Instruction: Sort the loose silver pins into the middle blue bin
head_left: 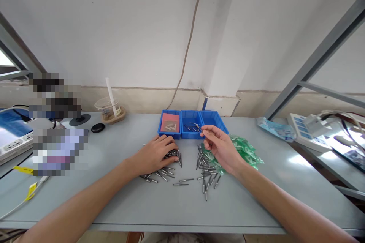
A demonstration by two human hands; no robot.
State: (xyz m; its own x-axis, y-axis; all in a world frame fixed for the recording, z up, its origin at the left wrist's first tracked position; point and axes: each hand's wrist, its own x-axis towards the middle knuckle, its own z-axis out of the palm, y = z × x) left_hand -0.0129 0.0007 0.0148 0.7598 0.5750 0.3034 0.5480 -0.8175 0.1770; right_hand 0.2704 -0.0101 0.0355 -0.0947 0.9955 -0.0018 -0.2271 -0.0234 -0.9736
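My left hand [156,153] lies over a pile of blind rivets [164,174] on the table, thumb apart from the fingers. Some rivets show between thumb and forefinger; the palm hides others. At the front edge of the middle blue bin [190,135], my right hand [218,144] is closed in a pinch, with a thin dark rivet at its fingertips, partly hidden. Several rivets lie inside that bin. Below my right hand, a second heap of rivets [204,169] spreads beside green plastic bags [245,152]. Two single rivets [181,185] lie between the heaps.
The left blue bin [170,135] holds a red card and a small bag of pieces. A right blue bin [215,115] adjoins it. A cup with a straw [107,106], a black round object [97,127] and power strips [306,131] stand farther out. Metal posts [319,51] slant at the sides.
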